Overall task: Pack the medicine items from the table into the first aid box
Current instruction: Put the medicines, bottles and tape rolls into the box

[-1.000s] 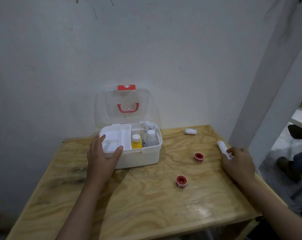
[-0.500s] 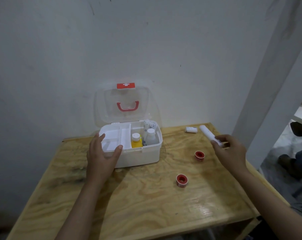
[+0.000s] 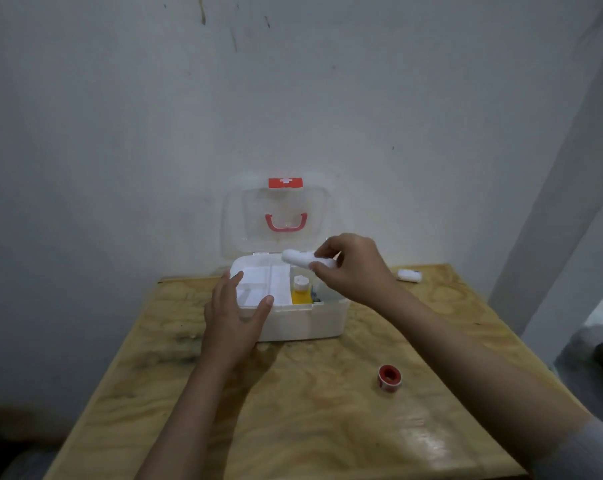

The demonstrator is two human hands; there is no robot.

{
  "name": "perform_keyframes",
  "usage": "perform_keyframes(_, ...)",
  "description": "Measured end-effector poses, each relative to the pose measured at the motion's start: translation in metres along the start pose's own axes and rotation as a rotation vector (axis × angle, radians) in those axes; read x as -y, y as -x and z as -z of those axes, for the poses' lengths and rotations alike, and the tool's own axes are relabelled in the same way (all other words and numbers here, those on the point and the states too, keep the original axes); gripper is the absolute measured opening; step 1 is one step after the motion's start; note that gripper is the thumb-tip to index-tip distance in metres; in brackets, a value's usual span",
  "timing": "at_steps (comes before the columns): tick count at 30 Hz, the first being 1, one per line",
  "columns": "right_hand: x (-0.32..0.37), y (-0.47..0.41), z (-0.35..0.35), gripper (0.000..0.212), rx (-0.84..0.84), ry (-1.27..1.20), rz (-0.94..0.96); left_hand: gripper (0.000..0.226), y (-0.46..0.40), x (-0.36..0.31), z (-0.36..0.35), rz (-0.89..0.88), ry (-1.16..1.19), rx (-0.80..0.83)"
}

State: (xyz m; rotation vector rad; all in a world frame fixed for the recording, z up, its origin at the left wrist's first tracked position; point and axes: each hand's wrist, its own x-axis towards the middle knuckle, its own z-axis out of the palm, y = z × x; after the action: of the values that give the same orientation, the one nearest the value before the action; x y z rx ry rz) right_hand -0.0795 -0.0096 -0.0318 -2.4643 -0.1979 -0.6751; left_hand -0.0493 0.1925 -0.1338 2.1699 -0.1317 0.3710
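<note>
Fingers of the right hand pinch a white roll, carried from the table's right edge to just above the first aid box at frame centre; in my judgement it is about to go in. Nearest, lower right, one red tape roll lies on the table. The left hand has stayed cupped on the box's front left corner, fingers loosely spread. The right forearm reaches diagonally from lower right, wrist bent down. Farther right, a small white bandage waits.
</note>
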Motion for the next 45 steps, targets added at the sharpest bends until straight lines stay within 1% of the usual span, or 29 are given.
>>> perform_keyframes(6,0.026,-0.035,-0.045,0.022,0.15,0.163,0.048,0.078,-0.002,-0.001,0.015,0.0,-0.055,0.085)
perform_keyframes(9,0.034,-0.037,-0.058,0.028,0.219,0.187,0.057,0.084,-0.005,0.002,0.019,-0.01,-0.068,0.118)
perform_keyframes(12,0.04,-0.035,-0.065,0.031,0.263,0.206,0.07,0.092,-0.006,0.006,0.023,-0.028,-0.055,0.112)
perform_keyframes(15,0.043,-0.033,-0.064,0.03,0.311,0.197,0.094,0.086,-0.006,0.009,0.028,-0.012,-0.042,0.095)
perform_keyframes(17,0.043,-0.03,-0.056,0.028,0.274,0.105,0.086,0.084,-0.006,0.01,0.031,-0.005,-0.05,0.081)
perform_keyframes(19,0.039,-0.025,-0.041,0.025,0.19,0.013,0.062,0.082,-0.005,0.009,0.032,-0.002,-0.051,0.075)
perform_keyframes(21,0.033,-0.018,-0.02,0.02,0.12,-0.043,0.042,0.08,-0.007,0.005,0.034,0.001,-0.043,0.07)
perform_keyframes(23,0.025,-0.009,-0.001,0.015,0.089,-0.07,0.035,0.079,-0.013,0.003,0.039,-0.003,-0.038,0.048)
perform_keyframes(26,0.004,0.011,0.017,0.01,0.139,-0.05,0.017,0.077,-0.019,0.007,0.051,-0.011,-0.043,0.0)
perform_keyframes(29,-0.037,0.044,0.025,0.007,0.18,0.052,-0.043,0.076,-0.012,0.011,0.051,0.008,-0.05,0.005)
perform_keyframes(32,-0.084,0.075,0.033,0.009,0.21,0.159,-0.13,0.076,-0.006,0.011,0.044,0.014,-0.034,0.01)
perform_keyframes(34,-0.106,0.087,0.034,0.013,0.249,0.219,-0.151,0.076,-0.007,0.011,0.043,0.016,-0.036,0.002)
perform_keyframes(36,-0.118,0.095,0.03,0.018,0.27,0.217,-0.164,0.075,-0.01,0.012,0.043,0.023,-0.043,0.003)
perform_keyframes(39,-0.127,0.105,0.023,0.024,0.23,0.17,-0.162,0.074,-0.012,0.012,0.04,0.012,-0.053,0.006)
perform_keyframes(42,-0.133,0.113,0.021,0.024,0.178,0.115,-0.198,0.072,-0.008,0.009,0.033,-0.016,-0.06,0.008)
perform_keyframes(45,-0.136,0.118,0.023,0.022,0.165,0.069,-0.235,0.071,-0.004,0.005,0.027,-0.026,-0.055,0.023)
